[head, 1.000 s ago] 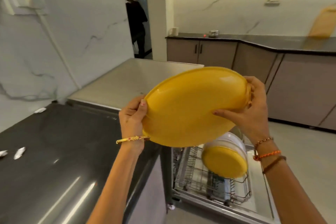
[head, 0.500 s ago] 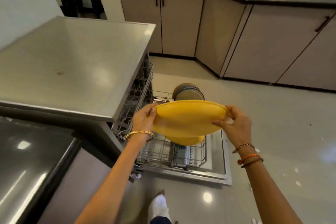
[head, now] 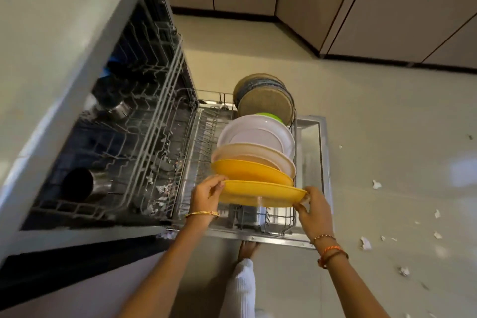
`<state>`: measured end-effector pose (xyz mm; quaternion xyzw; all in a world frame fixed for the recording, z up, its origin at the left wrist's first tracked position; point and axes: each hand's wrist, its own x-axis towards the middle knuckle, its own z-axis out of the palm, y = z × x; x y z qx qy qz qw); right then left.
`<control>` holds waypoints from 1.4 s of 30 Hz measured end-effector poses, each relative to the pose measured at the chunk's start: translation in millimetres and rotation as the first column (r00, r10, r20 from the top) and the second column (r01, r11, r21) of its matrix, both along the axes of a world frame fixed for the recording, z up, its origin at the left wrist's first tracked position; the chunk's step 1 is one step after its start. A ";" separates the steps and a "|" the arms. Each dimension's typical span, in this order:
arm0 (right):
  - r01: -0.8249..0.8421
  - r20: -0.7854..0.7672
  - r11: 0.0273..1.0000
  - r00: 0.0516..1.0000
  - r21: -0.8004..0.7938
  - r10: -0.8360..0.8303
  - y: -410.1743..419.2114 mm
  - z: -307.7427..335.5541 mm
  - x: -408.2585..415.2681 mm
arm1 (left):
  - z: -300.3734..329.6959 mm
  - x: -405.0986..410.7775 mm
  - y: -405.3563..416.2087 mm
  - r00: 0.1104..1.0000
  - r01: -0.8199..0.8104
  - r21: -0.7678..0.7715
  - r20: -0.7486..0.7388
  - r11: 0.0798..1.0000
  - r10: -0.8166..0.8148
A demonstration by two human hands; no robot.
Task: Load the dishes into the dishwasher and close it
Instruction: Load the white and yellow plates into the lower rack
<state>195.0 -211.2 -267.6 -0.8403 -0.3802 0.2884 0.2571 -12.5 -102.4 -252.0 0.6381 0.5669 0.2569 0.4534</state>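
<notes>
I hold a yellow plate (head: 260, 193) on edge over the front of the pulled-out lower rack (head: 281, 222) of the open dishwasher. My left hand (head: 207, 192) pinches its left rim and my right hand (head: 313, 212) grips its right rim. Behind it in the rack stand another yellow plate (head: 247, 170), a beige plate (head: 258, 153), a white plate (head: 255, 131), a green rim (head: 269, 116) and brown-grey plates (head: 265, 102). The upper rack (head: 144, 121) is slid out on the left with steel cups (head: 80, 184) in it.
The open dishwasher door (head: 312, 162) lies flat under the lower rack. The steel counter top (head: 51, 33) overhangs on the left. Cabinet doors (head: 374, 2) line the far wall. Paper scraps (head: 365, 242) litter the floor on the right. My foot (head: 247, 248) stands by the door edge.
I have bent down and lowered the yellow plate from chest height into the front of the lower rack, turning it upright. Both hands stay on its rim.
</notes>
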 end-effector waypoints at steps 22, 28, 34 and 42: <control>-0.089 0.047 0.914 0.992 -0.395 0.117 52.6 -103.8 -5.5 | -112.4 12.9 17.6 0.938 0.212 -0.135 -0.250 0.968 -0.240; -0.022 0.136 0.889 0.986 -0.457 0.095 62.2 -103.9 -3.3 | -115.1 28.6 27.2 0.930 0.181 -0.037 -0.319 0.983 -0.183; -0.062 0.188 0.947 0.974 -0.315 0.127 40.5 -90.8 -14.1 | -103.0 27.0 10.7 0.952 0.016 0.024 -0.307 1.000 -0.008; -0.209 0.206 0.962 0.963 0.173 0.173 20.9 -46.8 -28.4 | -56.5 30.5 -11.7 0.937 0.095 0.118 -0.346 0.988 -0.048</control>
